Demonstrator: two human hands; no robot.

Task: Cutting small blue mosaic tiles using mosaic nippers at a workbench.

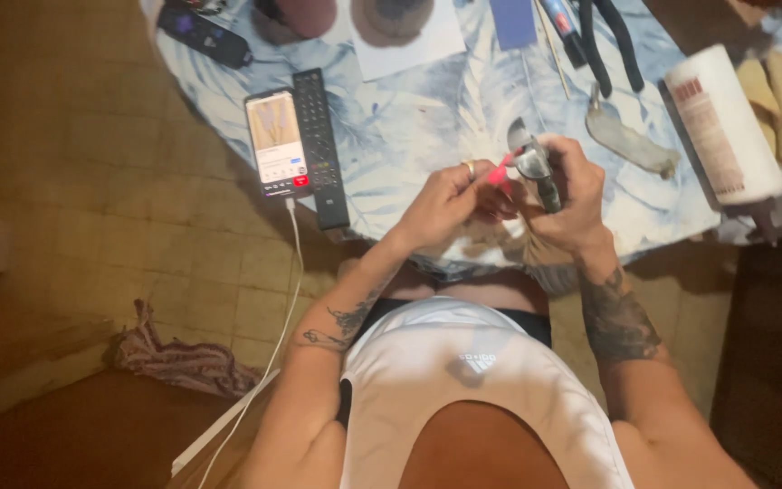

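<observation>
Bare cloth (427,118) open between remote (321,145) and hands, phone (277,143) and remote crowding the left edge, pliers (610,41), flat metal piece (631,143) and white bottle (722,122) blocking the right.

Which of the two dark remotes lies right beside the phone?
The long black remote, lying against the lit phone on its right side. The other, smaller remote lies apart near the table's far-left edge.

Left hand (445,204) pinching pink piece (500,169), right hand (567,195) gripping metal tool (534,167), over table (409,127)
</observation>
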